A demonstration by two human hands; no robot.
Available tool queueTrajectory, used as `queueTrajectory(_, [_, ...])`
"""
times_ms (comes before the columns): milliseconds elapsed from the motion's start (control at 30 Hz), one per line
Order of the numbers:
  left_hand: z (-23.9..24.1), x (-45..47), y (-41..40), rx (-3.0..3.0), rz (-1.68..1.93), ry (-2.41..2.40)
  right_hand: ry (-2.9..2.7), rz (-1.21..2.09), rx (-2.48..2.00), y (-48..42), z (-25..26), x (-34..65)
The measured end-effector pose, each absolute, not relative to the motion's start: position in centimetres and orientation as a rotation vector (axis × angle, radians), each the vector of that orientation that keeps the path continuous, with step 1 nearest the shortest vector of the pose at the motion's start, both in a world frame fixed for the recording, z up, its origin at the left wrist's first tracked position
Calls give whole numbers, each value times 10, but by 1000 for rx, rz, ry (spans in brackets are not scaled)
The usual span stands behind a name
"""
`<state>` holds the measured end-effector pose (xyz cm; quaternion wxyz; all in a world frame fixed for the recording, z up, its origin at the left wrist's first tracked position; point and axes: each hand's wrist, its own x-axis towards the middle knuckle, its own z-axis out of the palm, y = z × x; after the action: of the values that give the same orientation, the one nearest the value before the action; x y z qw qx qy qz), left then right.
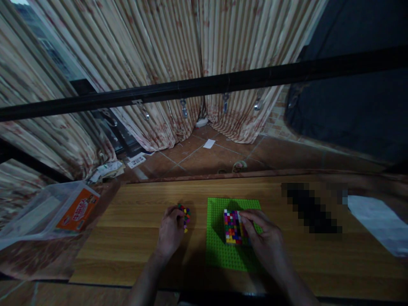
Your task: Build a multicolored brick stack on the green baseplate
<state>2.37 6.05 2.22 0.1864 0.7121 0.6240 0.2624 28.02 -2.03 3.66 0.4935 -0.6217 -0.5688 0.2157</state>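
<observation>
A green studded baseplate (pixel 216 255) lies on the wooden table. On it stands a block of small toy bricks (pixel 232 227) in many colours, mixed white, red, purple, orange and yellow. My right hand (pixel 266 236) is over the block's right side, thumb and forefinger pinched at its top edge; whatever is between the fingertips is too small to make out. Left of the baseplate is a loose pile of coloured toy bricks (pixel 186 214). My left hand (pixel 170 231) rests against the pile's left side with its fingers curled together, and their tips are partly hidden.
The wooden table (pixel 127 238) has a blurred-out dark object (pixel 312 208) and a white sheet (pixel 376 221) at its right. A clear plastic box (pixel 41 212) with an orange packet (pixel 78 210) stands off the left end. A black bar (pixel 191 88) crosses beyond the table, before curtains (pixel 165 42).
</observation>
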Motion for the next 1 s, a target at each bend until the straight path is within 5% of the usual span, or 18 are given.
queueTrajectory(800, [28, 17, 59, 2398, 456, 1712, -1351, 559, -1487, -25, 38, 281])
queueTrajectory(1000, [42, 30, 47, 2178, 743, 1505, -1412, 517, -1458, -30, 51, 273])
